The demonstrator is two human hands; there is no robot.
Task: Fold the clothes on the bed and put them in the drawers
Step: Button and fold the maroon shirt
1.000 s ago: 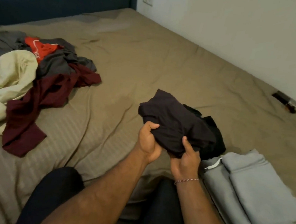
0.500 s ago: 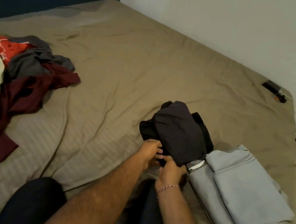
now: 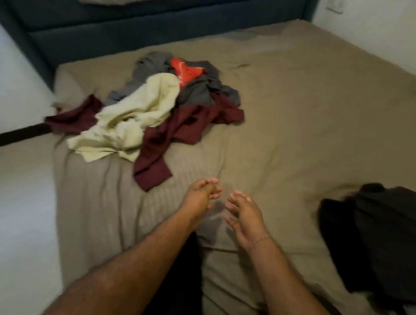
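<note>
A view from the head looks down over a bed covered in a taupe sheet (image 3: pixel 303 119). Two bare forearms reach forward from the bottom edge. The left hand (image 3: pixel 200 196) and the right hand (image 3: pixel 243 215) hang side by side above the sheet, near each other but apart. Both are empty, with fingers loosely extended and slightly bent, holding nothing; a thin bracelet circles the right wrist.

Beyond the hands, toward the head of the bed, lies an unfolded pile of clothes (image 3: pixel 161 105). A cream garment (image 3: pixel 133 120) sprawls across its near left side. A maroon garment (image 3: pixel 179 130) spreads beneath it, one end trailing toward the left hand and stopping just short of it. Grey clothing (image 3: pixel 201 90) and a small red-orange piece (image 3: pixel 184 72) sit at the far side of the pile.

At the right edge, well apart from the pile, a folded black garment (image 3: pixel 381 238) rests on the sheet, blurred. Nothing lies between the hands and the pile.

A dark blue padded headboard (image 3: pixel 137 22) runs along the top. A pale wall with a socket (image 3: pixel 335 5) stands at the upper right, and pale floor (image 3: pixel 10 192) shows on the left.
</note>
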